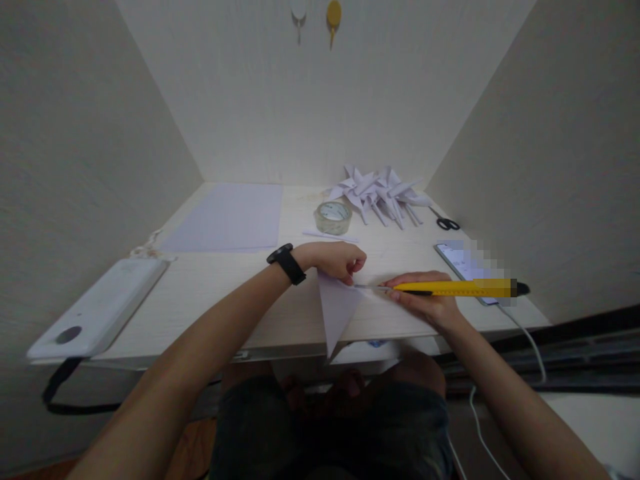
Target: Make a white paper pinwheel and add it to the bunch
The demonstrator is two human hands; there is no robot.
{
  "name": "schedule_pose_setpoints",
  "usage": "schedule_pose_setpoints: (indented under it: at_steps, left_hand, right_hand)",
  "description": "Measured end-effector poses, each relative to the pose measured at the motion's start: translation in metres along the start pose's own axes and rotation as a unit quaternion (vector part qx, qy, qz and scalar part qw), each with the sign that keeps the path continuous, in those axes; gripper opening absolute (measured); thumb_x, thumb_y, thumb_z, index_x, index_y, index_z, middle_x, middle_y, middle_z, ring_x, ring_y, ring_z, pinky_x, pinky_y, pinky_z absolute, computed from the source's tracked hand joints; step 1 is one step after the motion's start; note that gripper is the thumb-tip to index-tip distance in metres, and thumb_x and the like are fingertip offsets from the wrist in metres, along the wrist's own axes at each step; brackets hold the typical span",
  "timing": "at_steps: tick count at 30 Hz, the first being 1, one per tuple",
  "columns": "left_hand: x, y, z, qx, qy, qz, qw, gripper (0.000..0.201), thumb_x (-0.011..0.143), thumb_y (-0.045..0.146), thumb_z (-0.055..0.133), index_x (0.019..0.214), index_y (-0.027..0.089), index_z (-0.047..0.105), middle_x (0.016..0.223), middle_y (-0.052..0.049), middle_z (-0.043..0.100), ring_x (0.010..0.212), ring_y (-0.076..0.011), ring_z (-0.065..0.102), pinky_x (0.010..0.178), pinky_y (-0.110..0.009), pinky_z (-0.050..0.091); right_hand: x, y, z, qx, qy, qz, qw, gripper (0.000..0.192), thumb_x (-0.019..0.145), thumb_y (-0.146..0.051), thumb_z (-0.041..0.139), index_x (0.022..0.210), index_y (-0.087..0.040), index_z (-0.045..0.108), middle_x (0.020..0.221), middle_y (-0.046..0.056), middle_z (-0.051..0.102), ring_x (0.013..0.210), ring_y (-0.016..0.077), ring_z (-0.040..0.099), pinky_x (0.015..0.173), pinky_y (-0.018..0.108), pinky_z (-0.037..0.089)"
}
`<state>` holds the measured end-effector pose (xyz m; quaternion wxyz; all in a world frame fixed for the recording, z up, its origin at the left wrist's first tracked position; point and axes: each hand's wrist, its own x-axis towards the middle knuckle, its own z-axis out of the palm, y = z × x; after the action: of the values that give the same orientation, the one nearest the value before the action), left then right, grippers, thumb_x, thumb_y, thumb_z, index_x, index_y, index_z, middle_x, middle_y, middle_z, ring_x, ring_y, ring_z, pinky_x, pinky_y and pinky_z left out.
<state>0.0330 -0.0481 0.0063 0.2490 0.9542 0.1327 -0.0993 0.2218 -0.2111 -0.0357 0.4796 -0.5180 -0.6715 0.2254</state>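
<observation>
Blade tip at folded paper edge, knife axis running left-right.
R hand [425, 301] clamped on yellow utility knife [450, 288]; L hand [336, 260] pinching folded paper [336, 308] top, just left of tip.

left hand [339, 260]: pinching the top of a folded paper [336, 311] at the desk [220, 287] edge
right hand [425, 300]: gripping a yellow utility knife [457, 288], blade tip at the paper
behind: tape roll [333, 217], paper pinwheels [381, 191], scissors [445, 221]

Left hand [336, 260] curled with pinching fingers [356, 265]; right hand [425, 300] gripping.
</observation>
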Motion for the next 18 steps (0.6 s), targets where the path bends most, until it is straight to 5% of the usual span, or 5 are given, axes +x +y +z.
schedule_pose_setpoints:
  at_steps: [18]
  left_hand:
    - [-0.0007, -0.0040, -0.0003, -0.024, 0.009, 0.009, 1.000, 0.023, 0.069, 0.021, 0.072, 0.076, 0.018, 0.051, 0.072, 0.003, 0.057, 0.066, -0.0116, 0.048, 0.058, -0.025, 0.032]
  right_hand:
    - [0.0001, -0.0010, -0.0002, 0.004, 0.004, 0.006, 1.000, 0.018, 0.074, -0.037, 0.078, 0.079, -0.020, 0.079, 0.083, 0.007, 0.078, 0.073, 0.0258, 0.074, 0.071, 0.036, 0.064]
